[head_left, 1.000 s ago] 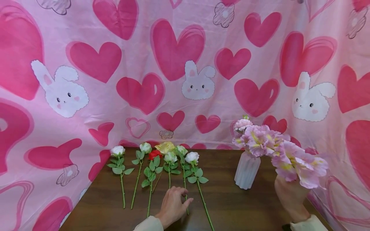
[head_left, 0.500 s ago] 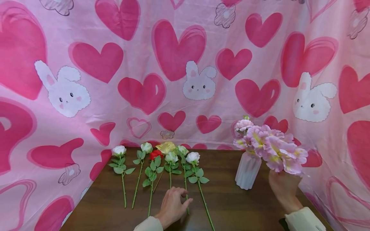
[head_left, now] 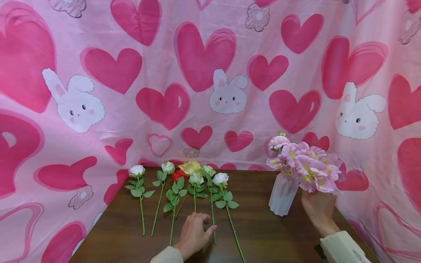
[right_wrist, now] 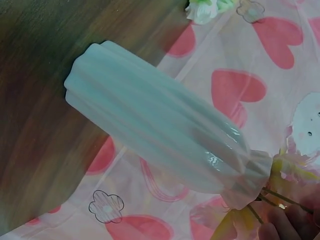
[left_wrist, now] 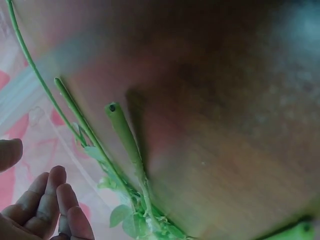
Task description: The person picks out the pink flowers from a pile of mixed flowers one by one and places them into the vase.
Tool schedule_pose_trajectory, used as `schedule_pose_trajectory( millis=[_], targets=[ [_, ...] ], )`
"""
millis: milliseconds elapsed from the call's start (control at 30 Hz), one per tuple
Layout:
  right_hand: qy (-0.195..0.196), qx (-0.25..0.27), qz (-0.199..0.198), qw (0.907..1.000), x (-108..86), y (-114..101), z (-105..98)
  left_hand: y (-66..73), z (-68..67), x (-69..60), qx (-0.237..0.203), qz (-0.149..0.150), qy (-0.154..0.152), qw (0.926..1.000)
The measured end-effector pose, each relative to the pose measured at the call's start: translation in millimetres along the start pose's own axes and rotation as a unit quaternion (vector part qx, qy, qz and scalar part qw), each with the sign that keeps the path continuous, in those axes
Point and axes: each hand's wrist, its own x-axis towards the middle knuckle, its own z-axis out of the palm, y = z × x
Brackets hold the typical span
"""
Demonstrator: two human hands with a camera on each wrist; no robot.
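A white fluted vase (head_left: 283,194) stands at the right of the table, with a small pink bloom (head_left: 279,141) and large ruffled pink flowers (head_left: 309,166) above its mouth. My right hand (head_left: 318,209) grips the pink flower stem just beside the vase mouth; the blooms partly hide its fingers. Thin stems (right_wrist: 287,200) run into the vase opening next to the curled fingers (right_wrist: 285,225) in the right wrist view. Over the lower ends of the rose stems, my left hand (head_left: 195,231) is held with loosely bent fingers and nothing in it.
Several artificial roses lie in a row on the brown wooden table (head_left: 260,233): white ones (head_left: 136,170), a red one (head_left: 178,176) and a yellow one (head_left: 189,168), among others. A pink cloth (head_left: 197,120) with hearts and rabbits hangs behind and at both sides.
My right hand has moved left toward the vase, bringing the ruffled pink flowers closer in over its mouth. The left hand has stayed almost in place.
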Motion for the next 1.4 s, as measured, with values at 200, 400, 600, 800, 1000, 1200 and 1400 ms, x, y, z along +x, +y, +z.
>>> schedule_pose_trajectory(
  millis=[200,400,600,800,1000,1200,1400],
  targets=[
    [-0.002,-0.224,-0.027,0.9743,-1.8,10.7,-1.9,-0.5,-1.6,-0.8,0.000,-0.006,-0.005,1.0000],
    [-0.012,-0.241,-0.032,0.9699,-1.9,17.9,4.4,1.0,-3.7,-2.4,-0.006,-0.004,-0.015,0.9999],
    [-0.033,-0.257,-0.036,0.9653,-2.8,28.2,8.2,0.0,-4.3,-3.1,-0.004,-0.007,-0.018,0.9998],
    [-0.049,-0.273,-0.053,0.9592,-5.5,38.2,7.3,0.8,-3.5,-3.4,-0.002,-0.011,-0.017,0.9998],
    [-0.049,-0.252,-0.050,0.9653,-5.5,42.4,5.4,1.3,-3.9,-2.1,0.002,-0.016,-0.010,0.9998],
    [-0.039,-0.238,-0.042,0.9696,-13.8,44.9,4.3,-0.4,-4.3,-3.5,-0.003,-0.023,-0.016,0.9996],
    [-0.008,-0.237,-0.022,0.9713,-32.0,39.7,3.8,-6.2,-9.2,-2.3,-0.001,-0.036,-0.013,0.9993]
  ],
)
